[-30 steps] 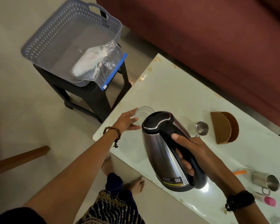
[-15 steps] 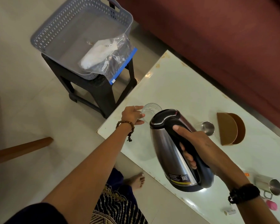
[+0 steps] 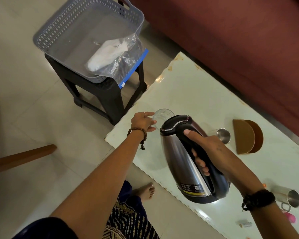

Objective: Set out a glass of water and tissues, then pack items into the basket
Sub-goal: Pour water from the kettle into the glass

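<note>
A clear drinking glass (image 3: 163, 114) stands near the left corner of the pale table (image 3: 188, 94). My left hand (image 3: 142, 120) curls around its left side. My right hand (image 3: 208, 149) grips the black handle of a steel electric kettle (image 3: 178, 157), held in the air and tipped with its lid end towards the glass; the spout is hidden behind the lid. A grey perforated basket (image 3: 62, 25) sits on a black stool (image 3: 104, 99) to the left of the table. A clear zip bag with white tissues (image 3: 110, 56) lies across the basket's near rim.
On the table to the right are a small steel cup (image 3: 223, 135), a brown holder (image 3: 247, 137), a steel mug (image 3: 290, 198), a pink item (image 3: 292, 220) and a small white tube (image 3: 245, 225). A dark red sofa (image 3: 231, 31) runs behind. A wooden bar (image 3: 21, 157) crosses the floor at left.
My left hand has closed in around the glass. The kettle has stayed tipped towards the glass, and the whole view has shifted to the left.
</note>
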`<control>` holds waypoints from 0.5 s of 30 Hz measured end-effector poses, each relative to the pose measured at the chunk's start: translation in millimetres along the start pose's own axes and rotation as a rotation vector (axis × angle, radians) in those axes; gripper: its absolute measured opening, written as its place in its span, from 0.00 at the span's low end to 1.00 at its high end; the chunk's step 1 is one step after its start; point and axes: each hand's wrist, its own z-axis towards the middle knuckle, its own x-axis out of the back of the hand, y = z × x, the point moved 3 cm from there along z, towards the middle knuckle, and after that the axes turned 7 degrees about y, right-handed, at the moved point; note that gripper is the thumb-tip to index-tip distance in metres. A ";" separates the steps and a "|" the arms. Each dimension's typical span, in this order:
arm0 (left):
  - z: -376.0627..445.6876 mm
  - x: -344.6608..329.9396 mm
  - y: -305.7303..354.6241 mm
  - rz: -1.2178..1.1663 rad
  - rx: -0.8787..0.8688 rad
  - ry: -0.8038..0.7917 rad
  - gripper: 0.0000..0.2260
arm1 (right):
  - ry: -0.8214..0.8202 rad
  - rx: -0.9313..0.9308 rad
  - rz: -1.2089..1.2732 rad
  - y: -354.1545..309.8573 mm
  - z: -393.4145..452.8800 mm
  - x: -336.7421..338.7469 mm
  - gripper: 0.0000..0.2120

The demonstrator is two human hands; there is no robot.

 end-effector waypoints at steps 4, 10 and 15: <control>-0.1 -0.6 0.3 0.010 0.002 0.019 0.18 | 0.018 0.011 -0.022 0.0 -0.3 -1.7 0.26; -0.5 -0.9 -0.8 0.013 0.007 0.032 0.18 | -0.004 -0.025 -0.010 2.8 -2.1 1.4 0.24; -1.3 -1.1 -0.3 0.020 0.009 0.037 0.18 | 0.009 0.003 -0.029 1.3 -6.5 2.0 0.24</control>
